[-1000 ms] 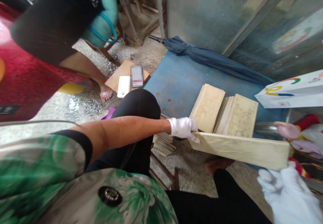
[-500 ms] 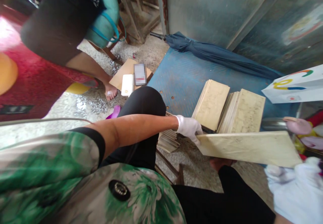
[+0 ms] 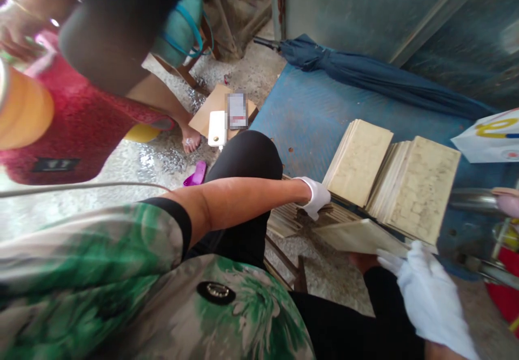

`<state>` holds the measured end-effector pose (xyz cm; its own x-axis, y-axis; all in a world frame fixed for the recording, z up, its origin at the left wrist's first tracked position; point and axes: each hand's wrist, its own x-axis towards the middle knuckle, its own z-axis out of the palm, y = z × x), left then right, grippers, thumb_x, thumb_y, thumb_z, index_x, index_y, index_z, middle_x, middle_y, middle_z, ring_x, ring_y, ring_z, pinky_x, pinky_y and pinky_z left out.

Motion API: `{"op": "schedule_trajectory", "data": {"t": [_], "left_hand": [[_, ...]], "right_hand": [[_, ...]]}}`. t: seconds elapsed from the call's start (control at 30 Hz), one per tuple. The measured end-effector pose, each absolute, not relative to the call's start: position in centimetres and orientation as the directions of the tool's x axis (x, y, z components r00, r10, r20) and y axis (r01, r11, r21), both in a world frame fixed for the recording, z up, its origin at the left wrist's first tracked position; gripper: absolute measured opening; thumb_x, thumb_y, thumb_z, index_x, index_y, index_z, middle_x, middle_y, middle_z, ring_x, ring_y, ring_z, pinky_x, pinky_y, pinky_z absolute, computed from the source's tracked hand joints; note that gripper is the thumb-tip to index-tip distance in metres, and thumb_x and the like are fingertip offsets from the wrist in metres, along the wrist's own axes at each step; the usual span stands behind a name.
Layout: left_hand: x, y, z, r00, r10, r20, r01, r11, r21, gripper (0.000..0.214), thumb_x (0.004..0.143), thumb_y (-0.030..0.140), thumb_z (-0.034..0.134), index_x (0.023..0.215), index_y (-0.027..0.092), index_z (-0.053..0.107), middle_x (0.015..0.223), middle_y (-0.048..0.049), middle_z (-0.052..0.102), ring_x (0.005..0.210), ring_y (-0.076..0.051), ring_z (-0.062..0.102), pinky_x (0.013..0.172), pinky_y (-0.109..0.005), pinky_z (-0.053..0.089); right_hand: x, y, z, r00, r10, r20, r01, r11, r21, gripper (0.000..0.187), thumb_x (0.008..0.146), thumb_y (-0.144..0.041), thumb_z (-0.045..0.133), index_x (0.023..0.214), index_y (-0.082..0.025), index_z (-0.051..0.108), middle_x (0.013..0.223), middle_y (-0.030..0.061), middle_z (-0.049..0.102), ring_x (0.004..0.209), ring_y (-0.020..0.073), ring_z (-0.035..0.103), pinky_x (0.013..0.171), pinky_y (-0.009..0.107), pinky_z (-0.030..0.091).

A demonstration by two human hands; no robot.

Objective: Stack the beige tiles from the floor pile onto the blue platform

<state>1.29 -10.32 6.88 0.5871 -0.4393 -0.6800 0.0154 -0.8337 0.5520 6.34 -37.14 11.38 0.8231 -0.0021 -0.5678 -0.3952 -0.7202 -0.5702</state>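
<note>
A long cream tile (image 3: pixel 359 235) lies nearly flat, low over the floor in front of my knees. My right hand (image 3: pixel 425 290), in a white glove, grips its near right end with the fingers reaching under the edge. My left hand (image 3: pixel 314 197), also gloved, hovers just above the tile's left end with its fingers curled downward; the blur hides whether it touches the tile. Two leaning stacks of cream tiles (image 3: pixel 359 160) (image 3: pixel 419 190) stand on a blue platform (image 3: pixel 300 117) just beyond. A lower pile of tiles (image 3: pixel 284 220) lies under my left hand.
A folded blue umbrella (image 3: pixel 377 76) lies along the metal wall. Another person's bare leg and foot (image 3: pixel 190 142) stand to the left, beside a red bag (image 3: pixel 68 133) and flat cardboard (image 3: pixel 214 106). A white paper bag (image 3: pixel 492 138) is at the right, and a purple slipper (image 3: pixel 197 174) lies on the floor.
The tile has come down and toward me, now lying flatter. My right hand has shifted left along it. My left hand no longer clearly clasps its far end. The view has swung right.
</note>
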Motion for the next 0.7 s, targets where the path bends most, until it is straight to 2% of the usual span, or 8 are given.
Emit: {"op": "schedule_trajectory", "data": {"t": [0.17, 0.33, 0.53, 0.7], "left_hand": [[1.3, -10.1, 7.8, 0.625, -0.387, -0.678, 0.085, -0.830, 0.551, 0.052, 0.061, 0.022, 0.086, 0.110, 0.008, 0.075, 0.105, -0.0167, 0.074, 0.088, -0.027, 0.069, 0.077, -0.031, 0.050], [1.4, -10.3, 7.6, 0.641, -0.381, -0.667, 0.084, -0.829, 0.553, 0.046, 0.062, 0.023, 0.083, 0.106, 0.010, 0.076, 0.100, -0.0141, 0.075, 0.086, -0.026, 0.068, 0.077, -0.031, 0.050], [1.6, -11.1, 6.8, 0.599, -0.417, -0.683, 0.073, -0.822, 0.565, 0.045, 0.058, 0.018, 0.085, 0.102, 0.012, 0.078, 0.097, -0.0125, 0.075, 0.088, -0.027, 0.069, 0.080, -0.032, 0.052], [1.3, -12.9, 5.7, 0.588, -0.424, -0.689, 0.091, -0.811, 0.578, 0.049, 0.056, 0.012, 0.085, 0.105, 0.010, 0.076, 0.109, -0.0153, 0.073, 0.099, -0.030, 0.068, 0.089, -0.036, 0.053]], "right_hand": [[4.9, -36.5, 8.7, 0.713, 0.103, -0.693, -0.488, -0.637, -0.597, 0.066, 0.060, -0.072, 0.077, 0.094, -0.016, 0.067, 0.095, 0.0080, 0.070, 0.083, 0.0215, 0.067, 0.077, 0.034, 0.059], [4.3, -36.5, 6.2, 0.538, 0.180, -0.824, -0.653, -0.530, -0.542, 0.064, 0.055, -0.062, 0.086, 0.094, -0.015, 0.067, 0.108, 0.0114, 0.070, 0.091, 0.0249, 0.070, 0.076, 0.035, 0.061], [4.4, -36.1, 5.2, 0.482, 0.141, -0.865, -0.689, -0.548, -0.474, 0.066, 0.054, -0.060, 0.087, 0.098, -0.015, 0.068, 0.113, 0.0105, 0.069, 0.094, 0.0228, 0.069, 0.066, 0.026, 0.060], [4.5, -36.0, 4.8, 0.476, 0.116, -0.872, -0.705, -0.542, -0.457, 0.067, 0.053, -0.057, 0.089, 0.102, -0.015, 0.069, 0.116, 0.0088, 0.068, 0.091, 0.0199, 0.069, 0.066, 0.024, 0.058]]}}
